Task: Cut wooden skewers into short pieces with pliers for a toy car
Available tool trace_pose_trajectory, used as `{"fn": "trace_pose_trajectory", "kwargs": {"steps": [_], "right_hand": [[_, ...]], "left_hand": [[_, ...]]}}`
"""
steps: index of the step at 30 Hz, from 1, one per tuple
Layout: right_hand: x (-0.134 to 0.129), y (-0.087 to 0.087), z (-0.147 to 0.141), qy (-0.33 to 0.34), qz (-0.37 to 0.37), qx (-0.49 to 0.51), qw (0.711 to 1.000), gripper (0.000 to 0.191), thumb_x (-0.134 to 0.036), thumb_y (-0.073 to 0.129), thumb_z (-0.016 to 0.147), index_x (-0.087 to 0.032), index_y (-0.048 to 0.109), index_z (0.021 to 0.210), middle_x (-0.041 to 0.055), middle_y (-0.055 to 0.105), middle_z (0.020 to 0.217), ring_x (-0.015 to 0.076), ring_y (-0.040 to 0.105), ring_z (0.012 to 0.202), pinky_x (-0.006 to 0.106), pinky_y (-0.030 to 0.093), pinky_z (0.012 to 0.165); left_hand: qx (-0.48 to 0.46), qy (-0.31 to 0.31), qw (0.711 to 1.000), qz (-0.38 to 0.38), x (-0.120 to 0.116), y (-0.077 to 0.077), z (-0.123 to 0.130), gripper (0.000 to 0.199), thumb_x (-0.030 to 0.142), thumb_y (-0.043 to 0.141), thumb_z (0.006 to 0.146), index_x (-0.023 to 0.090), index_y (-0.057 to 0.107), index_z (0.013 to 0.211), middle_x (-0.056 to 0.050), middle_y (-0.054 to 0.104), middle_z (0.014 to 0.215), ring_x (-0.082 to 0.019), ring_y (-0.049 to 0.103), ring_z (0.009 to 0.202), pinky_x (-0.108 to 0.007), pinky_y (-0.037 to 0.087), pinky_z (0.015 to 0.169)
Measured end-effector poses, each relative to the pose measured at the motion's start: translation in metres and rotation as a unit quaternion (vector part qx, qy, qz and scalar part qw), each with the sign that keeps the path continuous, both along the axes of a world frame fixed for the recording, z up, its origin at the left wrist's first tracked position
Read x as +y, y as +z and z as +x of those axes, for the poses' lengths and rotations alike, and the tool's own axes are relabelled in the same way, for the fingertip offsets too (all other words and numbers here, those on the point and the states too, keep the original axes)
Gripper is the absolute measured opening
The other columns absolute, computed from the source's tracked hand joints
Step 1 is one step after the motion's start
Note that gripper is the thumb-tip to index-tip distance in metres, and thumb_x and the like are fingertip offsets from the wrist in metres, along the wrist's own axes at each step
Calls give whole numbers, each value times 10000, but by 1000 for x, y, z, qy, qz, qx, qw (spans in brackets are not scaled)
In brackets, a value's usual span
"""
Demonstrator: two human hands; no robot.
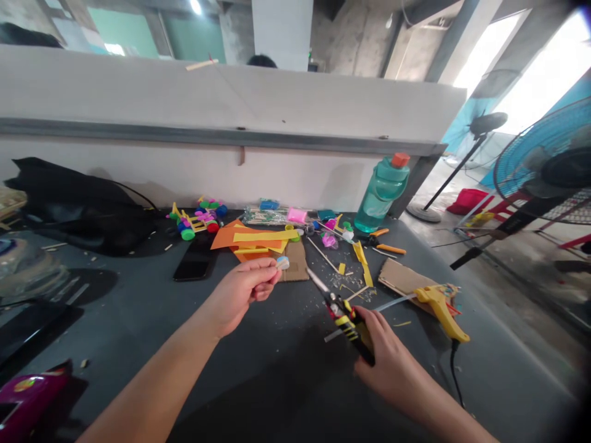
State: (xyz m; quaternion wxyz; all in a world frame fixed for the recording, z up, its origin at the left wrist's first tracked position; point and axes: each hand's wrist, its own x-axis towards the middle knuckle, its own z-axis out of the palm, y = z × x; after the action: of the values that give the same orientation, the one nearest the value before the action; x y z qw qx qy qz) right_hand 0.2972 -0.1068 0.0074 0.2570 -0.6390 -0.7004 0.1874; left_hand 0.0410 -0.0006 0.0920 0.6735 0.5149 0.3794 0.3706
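Near the middle of the head view, my left hand (244, 289) pinches a small whitish-blue piece (282, 263) between thumb and fingertips. Lower right of it, my right hand (383, 344) is wrapped round the black and yellow handles of a cutting tool (344, 320), whose metal tip points up and left toward the cardboard. Behind the small piece lies a square of brown cardboard (295, 261). Orange and yellow paper strips (258, 237) rest just beyond my left hand. A yellow glue gun (441, 311) lies to the right of my right hand on another cardboard piece (401, 280).
At the back stand a teal bottle (381, 194), colourful small parts (198, 223) and a pink packet (297, 215). Orange-handled pliers (388, 241) lie near the bottle. A phone (194, 261) and black bag (83, 200) are left. Fans (554, 166) stand beyond the table's right edge.
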Motion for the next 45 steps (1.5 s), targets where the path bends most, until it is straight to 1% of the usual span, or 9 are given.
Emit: {"fn": "trace_pose_trajectory", "kwargs": {"steps": [4, 6, 8, 11, 17, 23, 33, 41, 45], "right_hand": [[4, 4, 2, 20, -43, 136, 990, 628, -164, 484, 630, -182, 421, 1255, 105, 610, 1093, 264, 590, 1006, 378, 481, 868], [2, 9, -1, 35, -51, 171, 983, 566, -213, 508, 696, -191, 428, 1255, 93, 622, 1087, 259, 591, 995, 358, 486, 845], [0, 14, -5, 51, -53, 176, 982, 505, -256, 537, 724, -197, 458, 1219, 86, 622, 1105, 255, 584, 995, 336, 481, 832], [-3, 19, -11, 75, -64, 160, 982, 451, -232, 555, 711, -199, 481, 1155, 67, 629, 1063, 232, 583, 934, 298, 475, 786], [-6, 24, -14, 86, -72, 123, 986, 476, -156, 535, 696, -188, 408, 1153, 60, 592, 1029, 201, 553, 896, 278, 437, 763], [-8, 33, -18, 92, -88, 71, 989, 421, -120, 520, 656, -210, 378, 1042, 12, 535, 898, 162, 513, 771, 261, 393, 694], [-9, 26, -16, 107, -58, 20, 992, 439, -156, 528, 647, -207, 341, 1041, 31, 515, 903, 184, 500, 780, 284, 376, 697], [-9, 30, -17, 129, -83, 9, 988, 397, -148, 501, 655, -207, 331, 1010, 30, 516, 877, 185, 498, 762, 291, 373, 678], [-10, 30, -17, 131, -81, -5, 988, 347, -154, 492, 661, -209, 335, 966, 32, 514, 855, 188, 498, 745, 290, 366, 664]], "left_hand": [[7, -8, 999, -32, -6, -4, 12, 239, 230, 492, 774, 170, 369, 577, 48, 256, 574, -72, 176, 492, -254, 110, 464], [21, -16, 999, -34, -10, -7, 17, 241, 228, 461, 765, 178, 328, 570, 51, 234, 570, -77, 160, 492, -259, 103, 465], [34, -23, 999, -29, -12, -10, 20, 230, 219, 443, 759, 182, 310, 575, 53, 225, 572, -81, 154, 499, -261, 109, 469], [45, -28, 999, -12, -15, -13, 22, 223, 211, 425, 768, 183, 304, 583, 52, 226, 579, -89, 161, 514, -260, 128, 475], [39, -31, 999, 15, -18, -16, 24, 254, 236, 402, 836, 187, 309, 604, 49, 252, 590, -100, 178, 533, -260, 165, 489], [26, -47, 998, 29, -17, -17, 25, 259, 209, 391, 837, 185, 304, 594, 47, 265, 587, -102, 186, 540, -272, 177, 500], [30, -77, 993, 85, -12, -24, 19, 259, 254, 392, 826, 189, 303, 591, 43, 251, 572, -106, 221, 548, -284, 179, 517], [38, -62, 991, 110, -12, -29, 18, 242, 344, 458, 789, 188, 390, 618, 35, 275, 603, -114, 260, 578, -275, 237, 536], [42, -55, 991, 114, -13, -33, 19, 235, 325, 453, 795, 183, 426, 609, 35, 280, 588, -116, 278, 567, -276, 240, 528]]}}
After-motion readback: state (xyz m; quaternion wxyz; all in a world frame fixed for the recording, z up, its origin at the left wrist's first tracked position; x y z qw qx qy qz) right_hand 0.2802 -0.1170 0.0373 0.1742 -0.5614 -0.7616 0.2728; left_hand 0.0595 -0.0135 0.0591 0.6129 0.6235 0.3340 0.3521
